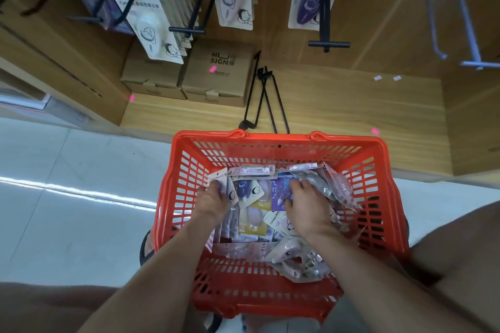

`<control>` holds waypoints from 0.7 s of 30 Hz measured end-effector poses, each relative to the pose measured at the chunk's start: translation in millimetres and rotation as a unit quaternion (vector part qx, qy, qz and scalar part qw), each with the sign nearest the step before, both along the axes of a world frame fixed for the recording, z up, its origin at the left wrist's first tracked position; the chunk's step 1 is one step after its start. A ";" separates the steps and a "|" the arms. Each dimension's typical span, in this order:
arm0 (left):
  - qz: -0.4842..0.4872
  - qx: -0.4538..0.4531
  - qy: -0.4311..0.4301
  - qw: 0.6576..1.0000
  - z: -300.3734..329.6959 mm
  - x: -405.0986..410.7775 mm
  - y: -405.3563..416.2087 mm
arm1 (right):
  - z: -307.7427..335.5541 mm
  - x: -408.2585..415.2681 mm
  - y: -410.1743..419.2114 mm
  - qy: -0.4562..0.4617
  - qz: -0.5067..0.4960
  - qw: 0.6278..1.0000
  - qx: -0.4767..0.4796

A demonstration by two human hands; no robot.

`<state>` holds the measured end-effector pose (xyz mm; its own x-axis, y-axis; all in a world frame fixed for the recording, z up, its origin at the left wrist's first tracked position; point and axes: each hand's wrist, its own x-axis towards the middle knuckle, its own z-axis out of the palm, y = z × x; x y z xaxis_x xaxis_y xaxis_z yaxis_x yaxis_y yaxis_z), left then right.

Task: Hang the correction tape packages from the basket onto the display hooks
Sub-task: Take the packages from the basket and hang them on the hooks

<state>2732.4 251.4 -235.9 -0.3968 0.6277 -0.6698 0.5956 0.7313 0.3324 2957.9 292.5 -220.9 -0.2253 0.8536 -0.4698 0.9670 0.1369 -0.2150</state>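
Left grip [213, 197]: fingers curled round a white carded pack [220, 180], pinching it at the basket's left wall. Right grip [307, 203]: fingers spread flat, pressing a purple pack [282, 190]; not curled round it. Between the grips: loose packs [254, 213], clear blisters on cards, purple, pink and yellow, cartoon print, lying jumbled at all angles. All inside the red basket [270, 140]. Beyond the basket: wooden shelf [338, 105] with brown boxes [216, 73] and a loose black hook [266, 97]. Above that, hooks [328, 43] carrying hung packs [151, 27], white, pink, purple.
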 end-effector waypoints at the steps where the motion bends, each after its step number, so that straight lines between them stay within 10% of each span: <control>1: 0.006 0.003 -0.011 1.000 -0.4 0.9 0.5 | 1.6 -5.6 2.4 0.018 0.011 1.000 0.019; 21: 0.193 -0.058 -0.070 0.977 -27.0 11.2 12.1 | -9.4 5.7 55.2 -0.033 -0.068 0.996 -0.045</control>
